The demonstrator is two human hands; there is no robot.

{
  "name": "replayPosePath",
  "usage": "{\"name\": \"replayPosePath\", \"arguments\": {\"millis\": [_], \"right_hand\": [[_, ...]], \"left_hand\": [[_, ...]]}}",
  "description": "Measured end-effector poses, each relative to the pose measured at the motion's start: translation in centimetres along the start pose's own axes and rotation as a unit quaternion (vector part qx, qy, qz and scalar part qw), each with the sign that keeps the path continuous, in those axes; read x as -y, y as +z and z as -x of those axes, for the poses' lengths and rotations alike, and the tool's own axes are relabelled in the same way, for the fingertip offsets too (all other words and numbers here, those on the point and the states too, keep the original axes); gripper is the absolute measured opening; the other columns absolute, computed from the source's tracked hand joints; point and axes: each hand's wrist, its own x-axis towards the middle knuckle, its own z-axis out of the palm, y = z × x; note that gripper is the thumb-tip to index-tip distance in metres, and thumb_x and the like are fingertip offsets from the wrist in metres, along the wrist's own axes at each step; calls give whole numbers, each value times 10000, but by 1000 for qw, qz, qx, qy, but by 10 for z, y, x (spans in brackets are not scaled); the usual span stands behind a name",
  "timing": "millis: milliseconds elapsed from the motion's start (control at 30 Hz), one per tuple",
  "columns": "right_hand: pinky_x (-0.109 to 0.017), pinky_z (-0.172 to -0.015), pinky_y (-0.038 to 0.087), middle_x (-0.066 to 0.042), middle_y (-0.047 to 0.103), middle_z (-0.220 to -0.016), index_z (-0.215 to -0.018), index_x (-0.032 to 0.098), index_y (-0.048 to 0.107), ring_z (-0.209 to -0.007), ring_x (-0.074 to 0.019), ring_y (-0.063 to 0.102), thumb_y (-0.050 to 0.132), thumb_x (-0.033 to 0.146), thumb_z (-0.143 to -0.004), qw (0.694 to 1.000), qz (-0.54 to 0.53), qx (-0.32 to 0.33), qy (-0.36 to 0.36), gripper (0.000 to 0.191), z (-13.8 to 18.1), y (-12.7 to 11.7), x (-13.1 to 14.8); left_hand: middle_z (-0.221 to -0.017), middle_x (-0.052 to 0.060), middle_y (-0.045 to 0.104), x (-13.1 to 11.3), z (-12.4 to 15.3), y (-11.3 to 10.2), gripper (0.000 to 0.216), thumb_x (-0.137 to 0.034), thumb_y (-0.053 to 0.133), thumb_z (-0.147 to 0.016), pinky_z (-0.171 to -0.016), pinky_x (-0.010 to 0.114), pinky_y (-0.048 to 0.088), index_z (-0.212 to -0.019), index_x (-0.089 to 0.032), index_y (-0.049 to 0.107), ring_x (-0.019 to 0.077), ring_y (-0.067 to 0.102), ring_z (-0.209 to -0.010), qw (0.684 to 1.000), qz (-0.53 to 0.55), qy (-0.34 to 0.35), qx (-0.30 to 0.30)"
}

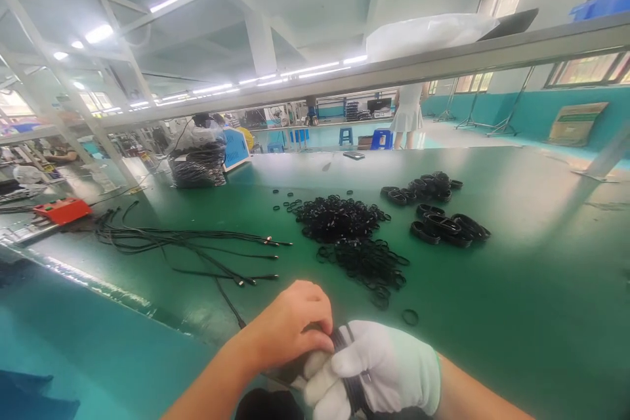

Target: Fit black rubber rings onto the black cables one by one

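Note:
A coiled black cable (353, 391) is gripped in my right hand (384, 361), which wears a white glove and has its fingers wrapped round the bundle. My left hand (293, 321) is bare, its thumb and forefinger pinched at the upper edge of the same coil. Its other fingertips are curled out of sight. Just beyond both hands lies a heap of small black bands (339, 220), with looser bands (374, 262) spread on the near side. One single band (410, 317) rests apart, close to the glove.
Loose black cables (197, 243) with metal plugs stretch across the green table (516, 289) on the left. Finished-looking coils (447, 226) are grouped at right. A red box (63, 210), a bagged black bundle (199, 164) and a phone-like object (353, 155) stand further off. A shelf beam crosses overhead.

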Motion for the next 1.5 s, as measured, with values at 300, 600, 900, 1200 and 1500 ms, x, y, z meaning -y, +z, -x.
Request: {"name": "replayPosePath", "arguments": {"millis": [300, 600, 900, 1200, 1500], "right_hand": [[-350, -769, 474, -151, 699, -870, -1001, 7, 639, -790, -218, 671, 710, 241, -671, 999, -13, -4, -50, 411, 3, 4, -1], [-263, -628, 470, -156, 682, -773, -905, 9, 679, -677, -177, 643, 672, 299, -668, 987, 111, -45, -110, 374, 0, 1, 1], [-215, -569, 406, -66, 619, -643, -732, 52, 715, -582, -117, 548, 681, 236, -579, 967, 224, -73, -93, 242, 7, 21, 15], [-235, -657, 444, -50, 642, -749, -805, 104, 728, -665, -125, 551, 707, 256, -589, 937, 338, -78, -49, 264, 13, 16, 22], [-219, -595, 423, -39, 601, -644, -772, 83, 717, -596, -108, 503, 732, 458, -605, 926, 365, -64, -73, 411, 20, 23, 27]], "left_hand": [[-634, -56, 487, 5, 5, 22, 83, -236, 577, -752, -523, 197, 329, -725, -159, 565, 90, 422, -570, 938, 285, -196, -36], [-824, -8, 566, -12, 17, 45, 156, -284, 542, -826, -651, 224, 406, -932, -170, 550, 120, 513, -735, 881, 417, -201, -100], [-803, 24, 622, -5, 19, 93, 197, -238, 468, -865, -640, 221, 453, -908, -212, 658, 137, 591, -722, 913, 219, -92, -333], [-863, 37, 616, -14, 15, 60, 353, -122, 449, -830, -674, 218, 490, -1139, -222, 585, 132, 599, -749, 959, 182, -71, -206], [-783, 85, 603, -26, 6, 48, 235, -197, 411, -798, -583, 233, 446, -855, -146, 633, 156, 581, -658, 985, 73, -36, -151]]}}
